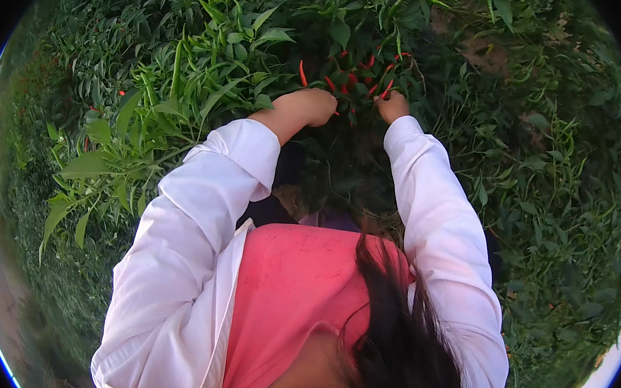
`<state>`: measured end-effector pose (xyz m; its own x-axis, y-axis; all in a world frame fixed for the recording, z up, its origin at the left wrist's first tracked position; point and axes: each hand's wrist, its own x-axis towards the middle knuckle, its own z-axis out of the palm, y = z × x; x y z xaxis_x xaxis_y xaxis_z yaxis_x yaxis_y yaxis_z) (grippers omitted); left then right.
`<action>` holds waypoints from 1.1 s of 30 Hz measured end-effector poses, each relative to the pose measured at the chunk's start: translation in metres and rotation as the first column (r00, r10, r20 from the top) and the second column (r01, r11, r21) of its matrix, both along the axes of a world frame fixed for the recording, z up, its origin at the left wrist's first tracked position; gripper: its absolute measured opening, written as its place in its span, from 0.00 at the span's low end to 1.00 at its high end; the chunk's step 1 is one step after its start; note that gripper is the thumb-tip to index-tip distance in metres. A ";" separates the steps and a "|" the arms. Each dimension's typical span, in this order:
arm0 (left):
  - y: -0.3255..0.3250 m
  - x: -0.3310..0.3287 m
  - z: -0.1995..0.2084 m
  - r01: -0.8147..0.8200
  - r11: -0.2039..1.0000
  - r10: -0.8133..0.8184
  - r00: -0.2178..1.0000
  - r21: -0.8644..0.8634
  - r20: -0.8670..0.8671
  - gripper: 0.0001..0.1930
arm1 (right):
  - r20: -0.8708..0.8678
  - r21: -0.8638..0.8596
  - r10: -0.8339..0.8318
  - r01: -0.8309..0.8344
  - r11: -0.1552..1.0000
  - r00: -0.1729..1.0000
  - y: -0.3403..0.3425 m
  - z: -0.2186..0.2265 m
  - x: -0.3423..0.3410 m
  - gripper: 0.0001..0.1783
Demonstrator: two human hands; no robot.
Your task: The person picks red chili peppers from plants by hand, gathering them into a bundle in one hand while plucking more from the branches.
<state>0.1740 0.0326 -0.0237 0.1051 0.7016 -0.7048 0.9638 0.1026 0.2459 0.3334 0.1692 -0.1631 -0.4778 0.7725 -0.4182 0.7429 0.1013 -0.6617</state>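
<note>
My left hand [312, 107] is closed among the chili plants, its back toward me. A bit of red chili pepper [337, 113] shows at its fingertips; the rest of that grip is hidden. Just beyond this hand a red chili [303, 74] points upward. My right hand [392, 107] is pinched at the base of another red chili [387, 90], to the right of the left hand. Between and beyond the two hands hangs a cluster of ripe red chilies [352, 78] amid dark green leaves.
Leafy chili plants surround me on all sides. A bright green bush [219, 53] with upright green chilies rises at the left, close to my left forearm. Green chilies [399, 43] hang at the top. Brown soil [485, 53] shows through at the upper right.
</note>
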 end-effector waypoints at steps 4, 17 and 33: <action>0.000 -0.001 0.003 -0.022 0.999 0.023 1.000 -0.043 0.017 0.14 | -0.141 -0.649 -0.260 0.109 0.753 0.955 0.004 0.009 0.014 0.07; -0.014 0.011 0.005 0.039 0.999 -0.039 0.999 -0.003 0.036 0.10 | 0.083 -0.313 0.148 -0.116 0.943 0.985 -0.002 0.023 -0.022 0.14; -0.022 0.020 0.001 0.054 0.999 -0.054 0.998 0.001 0.032 0.11 | 0.282 -0.083 -0.007 0.032 0.996 0.959 -0.003 -0.002 -0.035 0.24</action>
